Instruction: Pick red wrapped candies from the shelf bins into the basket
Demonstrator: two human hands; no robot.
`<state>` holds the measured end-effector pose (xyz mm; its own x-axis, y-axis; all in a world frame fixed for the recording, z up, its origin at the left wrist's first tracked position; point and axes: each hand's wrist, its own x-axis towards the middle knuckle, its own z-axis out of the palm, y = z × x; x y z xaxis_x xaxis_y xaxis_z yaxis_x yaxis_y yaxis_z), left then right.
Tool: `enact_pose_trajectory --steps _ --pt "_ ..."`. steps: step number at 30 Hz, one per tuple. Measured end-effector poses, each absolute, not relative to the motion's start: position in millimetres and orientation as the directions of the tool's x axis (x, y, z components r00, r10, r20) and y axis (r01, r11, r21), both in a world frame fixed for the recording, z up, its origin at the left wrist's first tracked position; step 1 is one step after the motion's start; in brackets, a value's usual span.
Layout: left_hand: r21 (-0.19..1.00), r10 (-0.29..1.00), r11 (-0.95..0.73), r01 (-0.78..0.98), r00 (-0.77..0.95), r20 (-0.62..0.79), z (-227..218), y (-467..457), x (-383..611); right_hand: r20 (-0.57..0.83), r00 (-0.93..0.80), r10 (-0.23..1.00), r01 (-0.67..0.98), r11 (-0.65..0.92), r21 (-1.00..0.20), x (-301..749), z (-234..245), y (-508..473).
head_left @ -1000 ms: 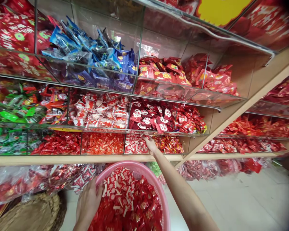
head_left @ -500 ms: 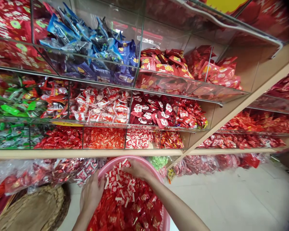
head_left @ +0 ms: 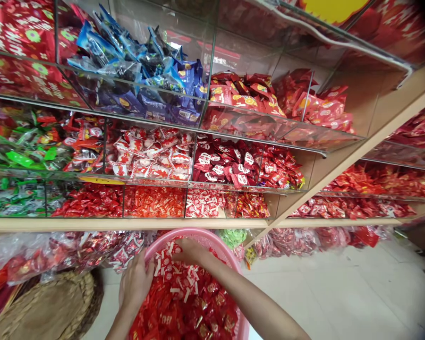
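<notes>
A pink plastic basket (head_left: 217, 239) full of wrapped candies stands in front of the shelves. My left hand (head_left: 136, 281) is closed around its left rim, with the thumb on the inner side. Inside the basket, my right hand (head_left: 188, 251) reaches down with bent fingers into the small red-and-white wrapped candies (head_left: 166, 264) at the far side. Its fingertips are hidden among them, and the fingers look curled around some. Larger shiny red wrapped candies (head_left: 205, 314) fill the near part of the basket.
Shelves with clear dividers hold blue packets (head_left: 127, 61), red orange-print packets (head_left: 246, 94) and red-and-white candies (head_left: 203, 203). Bagged candies (head_left: 56, 255) lie under the wooden shelf edge (head_left: 127, 224). A woven round seat (head_left: 53, 307) stands at lower left, and tiled floor (head_left: 322, 293) at right.
My right hand has moved slightly left and down into the red-and-white candies, its fingers more bent. The left hand stays on the rim. The view has shifted a little.
</notes>
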<state>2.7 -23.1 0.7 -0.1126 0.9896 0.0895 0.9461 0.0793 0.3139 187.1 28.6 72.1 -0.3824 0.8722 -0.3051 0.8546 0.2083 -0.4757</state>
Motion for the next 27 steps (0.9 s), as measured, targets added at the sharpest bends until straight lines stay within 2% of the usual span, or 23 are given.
enact_pose_trajectory --steps 5,13,18,27 --pt "0.332 0.983 0.085 0.940 -0.134 0.127 1 -23 3 -0.345 -0.377 0.859 0.844 0.166 -0.511 194 75 33" --pt "0.315 0.989 0.073 0.946 -0.110 0.102 0 -22 2 -0.301 -0.311 0.902 0.761 0.046 -0.647 221 93 38" --pt "0.307 0.988 0.068 0.949 -0.106 0.109 -1 -22 3 -0.150 -0.316 0.937 0.688 0.117 -0.716 232 95 43" --pt "0.310 0.989 0.066 0.949 -0.104 0.106 2 -23 4 -0.196 -0.370 0.908 0.687 0.126 -0.715 185 71 43"
